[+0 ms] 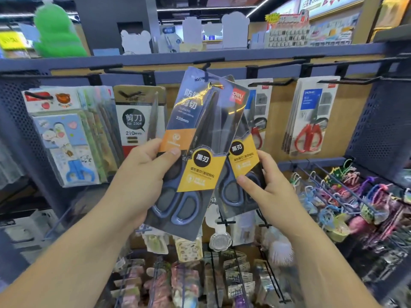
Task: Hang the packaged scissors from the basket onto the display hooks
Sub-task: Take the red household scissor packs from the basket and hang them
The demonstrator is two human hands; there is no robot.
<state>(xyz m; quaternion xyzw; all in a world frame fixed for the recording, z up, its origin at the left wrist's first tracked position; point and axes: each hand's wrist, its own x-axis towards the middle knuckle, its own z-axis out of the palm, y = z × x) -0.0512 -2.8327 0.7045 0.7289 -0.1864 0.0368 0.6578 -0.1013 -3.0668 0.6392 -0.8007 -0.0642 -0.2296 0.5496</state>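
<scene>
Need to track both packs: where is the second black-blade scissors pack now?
Head view, right of centre: the second scissors pack is gripped by the right hand, partly behind the front pack in the left hand.

both forearms reach up and forward, left hand [144, 172] thumb-pinching the front scissors pack [193, 121], right hand [264, 185] pinching the back scissors pack [243, 161] low down

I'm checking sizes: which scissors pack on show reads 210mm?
The white-labelled pack hanging just left of the front pack in the left hand, which reads 220mm. The rear pack in the right hand has its size covered.
</scene>
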